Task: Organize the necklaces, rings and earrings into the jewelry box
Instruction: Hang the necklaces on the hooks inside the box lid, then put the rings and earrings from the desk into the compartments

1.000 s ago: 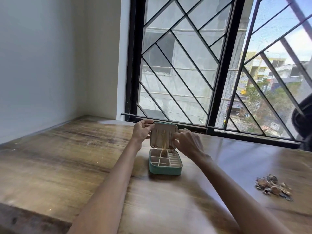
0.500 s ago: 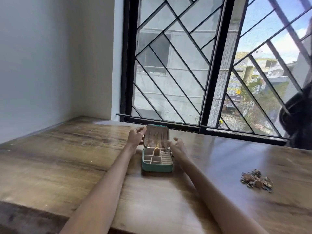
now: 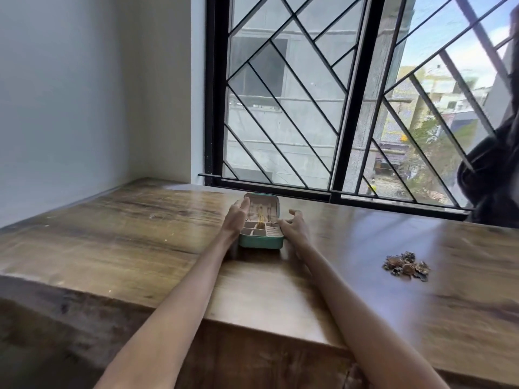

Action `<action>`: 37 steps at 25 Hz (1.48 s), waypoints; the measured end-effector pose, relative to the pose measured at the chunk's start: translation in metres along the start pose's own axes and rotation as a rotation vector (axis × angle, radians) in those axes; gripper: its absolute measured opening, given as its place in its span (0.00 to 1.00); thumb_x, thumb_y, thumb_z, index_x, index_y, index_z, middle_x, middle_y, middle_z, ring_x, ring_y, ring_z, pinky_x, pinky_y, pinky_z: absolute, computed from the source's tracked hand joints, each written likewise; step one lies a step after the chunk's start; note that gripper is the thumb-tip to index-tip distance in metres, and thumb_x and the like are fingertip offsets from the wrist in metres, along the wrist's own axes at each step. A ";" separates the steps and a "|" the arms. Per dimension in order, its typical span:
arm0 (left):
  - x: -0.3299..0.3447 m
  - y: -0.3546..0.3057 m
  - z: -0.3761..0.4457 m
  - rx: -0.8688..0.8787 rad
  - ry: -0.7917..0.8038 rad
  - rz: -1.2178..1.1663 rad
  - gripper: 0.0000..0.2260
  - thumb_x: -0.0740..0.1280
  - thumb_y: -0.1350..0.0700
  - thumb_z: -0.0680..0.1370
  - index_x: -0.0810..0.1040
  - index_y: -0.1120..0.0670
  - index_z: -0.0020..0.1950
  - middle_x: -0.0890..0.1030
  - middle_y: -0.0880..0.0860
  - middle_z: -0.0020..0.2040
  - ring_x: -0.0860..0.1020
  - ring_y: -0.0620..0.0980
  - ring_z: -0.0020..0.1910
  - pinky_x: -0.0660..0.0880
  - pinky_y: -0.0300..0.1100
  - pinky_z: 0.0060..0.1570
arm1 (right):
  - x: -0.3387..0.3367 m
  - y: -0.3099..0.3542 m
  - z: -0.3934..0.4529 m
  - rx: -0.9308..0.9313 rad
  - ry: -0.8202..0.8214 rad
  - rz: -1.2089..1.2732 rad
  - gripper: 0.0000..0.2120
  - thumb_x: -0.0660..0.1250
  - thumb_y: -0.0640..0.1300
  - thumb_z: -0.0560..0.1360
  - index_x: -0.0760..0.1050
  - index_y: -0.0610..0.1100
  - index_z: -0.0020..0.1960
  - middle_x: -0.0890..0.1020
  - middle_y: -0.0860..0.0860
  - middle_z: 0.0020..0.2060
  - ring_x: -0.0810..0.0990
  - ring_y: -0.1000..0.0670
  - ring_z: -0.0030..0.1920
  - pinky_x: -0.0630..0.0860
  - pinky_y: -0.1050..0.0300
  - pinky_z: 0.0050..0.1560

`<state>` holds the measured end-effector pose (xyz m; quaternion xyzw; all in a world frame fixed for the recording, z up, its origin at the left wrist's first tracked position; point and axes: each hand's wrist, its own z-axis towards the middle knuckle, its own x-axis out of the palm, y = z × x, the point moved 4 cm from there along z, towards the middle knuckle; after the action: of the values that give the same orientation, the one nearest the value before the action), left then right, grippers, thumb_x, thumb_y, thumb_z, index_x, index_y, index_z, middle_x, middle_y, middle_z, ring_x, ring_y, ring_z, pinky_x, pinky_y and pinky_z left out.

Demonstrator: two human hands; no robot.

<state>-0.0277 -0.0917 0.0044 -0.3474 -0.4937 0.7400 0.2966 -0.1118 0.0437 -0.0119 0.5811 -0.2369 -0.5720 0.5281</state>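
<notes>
Since a second ago we've let go of the lid: left hand point(image 3: 235, 219) fingers straight, alongside the jewelry box point(image 3: 261, 237) left edge; right hand point(image 3: 293, 226) loosely spread at its right side, holding nothing. Box sits far-centre on the table point(image 3: 126, 242), lid upright, facing us, long axis left-right. Gold chain point(image 3: 261, 220) inside is blurred. Jewelry pile point(image 3: 406, 266) well right, pieces indistinct.

Jewelry box point(image 3: 261, 240) between hands, jewelry pile point(image 3: 406, 266) far right
</notes>
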 end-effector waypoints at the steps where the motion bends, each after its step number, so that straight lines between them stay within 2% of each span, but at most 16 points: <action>1: 0.000 -0.003 -0.004 0.009 -0.002 0.001 0.27 0.49 0.44 0.82 0.58 0.61 0.75 0.61 0.59 0.75 0.60 0.54 0.74 0.55 0.46 0.73 | -0.001 0.001 -0.003 -0.004 -0.004 0.008 0.26 0.65 0.45 0.76 0.62 0.39 0.69 0.79 0.38 0.58 0.78 0.40 0.58 0.72 0.44 0.62; 4: 0.000 -0.006 -0.011 0.018 -0.008 -0.015 0.26 0.50 0.44 0.82 0.60 0.60 0.74 0.64 0.57 0.74 0.63 0.54 0.73 0.58 0.48 0.73 | -0.008 0.002 -0.010 -0.008 -0.026 0.044 0.24 0.64 0.46 0.77 0.62 0.39 0.69 0.78 0.38 0.59 0.80 0.41 0.52 0.75 0.44 0.58; 6: -0.001 -0.008 -0.014 0.035 -0.017 -0.015 0.26 0.51 0.44 0.82 0.62 0.60 0.73 0.66 0.58 0.72 0.65 0.55 0.71 0.61 0.50 0.72 | -0.012 0.002 -0.014 -0.003 -0.026 0.082 0.23 0.62 0.45 0.78 0.62 0.39 0.69 0.78 0.38 0.59 0.79 0.44 0.46 0.79 0.49 0.44; 7: -0.001 -0.009 -0.017 0.044 -0.018 0.007 0.26 0.51 0.45 0.82 0.63 0.60 0.73 0.67 0.58 0.72 0.66 0.55 0.71 0.61 0.49 0.72 | -0.013 0.001 -0.015 -0.006 -0.020 0.090 0.23 0.62 0.45 0.78 0.62 0.39 0.69 0.77 0.38 0.59 0.78 0.45 0.45 0.78 0.53 0.38; 8: 0.000 -0.009 -0.018 0.056 -0.009 0.030 0.25 0.51 0.45 0.82 0.63 0.60 0.73 0.67 0.57 0.72 0.65 0.55 0.71 0.60 0.46 0.71 | -0.013 0.001 -0.016 -0.013 -0.012 0.096 0.23 0.62 0.45 0.79 0.62 0.39 0.70 0.77 0.38 0.59 0.78 0.46 0.46 0.77 0.56 0.36; 10: 0.003 -0.010 -0.022 0.078 0.028 0.044 0.25 0.52 0.45 0.82 0.61 0.60 0.74 0.65 0.56 0.73 0.63 0.53 0.72 0.58 0.42 0.70 | -0.011 0.000 -0.017 -0.030 0.012 0.116 0.22 0.62 0.46 0.78 0.62 0.40 0.70 0.77 0.39 0.58 0.77 0.46 0.48 0.78 0.52 0.41; 13: 0.004 -0.005 -0.021 0.069 0.030 0.015 0.34 0.55 0.37 0.75 0.62 0.58 0.74 0.66 0.56 0.73 0.64 0.52 0.72 0.58 0.50 0.74 | -0.009 0.001 -0.019 -0.036 0.023 0.143 0.20 0.61 0.47 0.78 0.65 0.41 0.68 0.77 0.39 0.58 0.78 0.45 0.51 0.79 0.47 0.51; 16: 0.003 -0.003 -0.020 0.055 0.044 0.051 0.34 0.55 0.37 0.73 0.63 0.57 0.73 0.67 0.56 0.72 0.66 0.53 0.71 0.60 0.53 0.72 | -0.009 0.002 -0.021 -0.043 0.027 0.188 0.19 0.61 0.47 0.79 0.67 0.41 0.66 0.77 0.42 0.55 0.78 0.45 0.52 0.78 0.47 0.52; 21: 0.003 -0.045 -0.034 0.235 0.037 0.331 0.22 0.59 0.55 0.80 0.63 0.59 0.73 0.66 0.57 0.73 0.65 0.53 0.72 0.60 0.43 0.69 | -0.017 0.008 -0.026 -0.091 -0.053 0.218 0.14 0.61 0.47 0.78 0.73 0.41 0.61 0.78 0.46 0.48 0.78 0.47 0.49 0.76 0.46 0.54; 25: 0.025 -0.090 -0.041 0.388 0.037 0.384 0.20 0.61 0.59 0.79 0.67 0.60 0.71 0.69 0.57 0.71 0.67 0.53 0.70 0.61 0.42 0.69 | -0.038 0.018 -0.044 -0.175 -0.139 0.235 0.11 0.62 0.43 0.78 0.76 0.40 0.56 0.80 0.46 0.46 0.79 0.47 0.48 0.75 0.51 0.50; 29: 0.093 -0.113 -0.056 0.469 0.145 0.368 0.16 0.63 0.63 0.77 0.74 0.60 0.65 0.76 0.57 0.64 0.74 0.54 0.64 0.66 0.39 0.63 | -0.087 0.012 -0.053 -0.173 -0.221 0.051 0.11 0.62 0.45 0.76 0.77 0.42 0.54 0.83 0.44 0.49 0.81 0.44 0.51 0.75 0.50 0.52; 32: 0.152 -0.109 -0.064 0.437 0.239 0.337 0.14 0.63 0.64 0.76 0.76 0.60 0.62 0.79 0.57 0.60 0.77 0.55 0.58 0.70 0.38 0.56 | -0.139 -0.011 -0.049 -0.128 -0.247 -0.173 0.12 0.62 0.46 0.77 0.79 0.44 0.57 0.83 0.45 0.53 0.80 0.45 0.54 0.74 0.53 0.52; 35: 0.202 -0.102 -0.064 0.414 0.286 0.331 0.15 0.62 0.65 0.76 0.76 0.60 0.61 0.80 0.58 0.59 0.78 0.57 0.58 0.72 0.44 0.60 | -0.195 -0.040 -0.042 -0.104 -0.259 -0.313 0.11 0.63 0.41 0.74 0.81 0.47 0.52 0.84 0.46 0.51 0.80 0.45 0.54 0.74 0.53 0.52; 37: 0.230 -0.097 -0.061 0.379 0.343 0.374 0.15 0.61 0.64 0.76 0.76 0.60 0.62 0.80 0.59 0.58 0.78 0.57 0.58 0.71 0.43 0.60 | -0.222 -0.053 -0.041 -0.093 -0.240 -0.394 0.11 0.63 0.40 0.73 0.82 0.48 0.49 0.84 0.46 0.49 0.81 0.46 0.52 0.74 0.55 0.50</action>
<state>-0.1028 0.1524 0.0275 -0.4904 -0.2173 0.7912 0.2937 -0.1438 0.2708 0.0246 0.5190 -0.1533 -0.7394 0.4005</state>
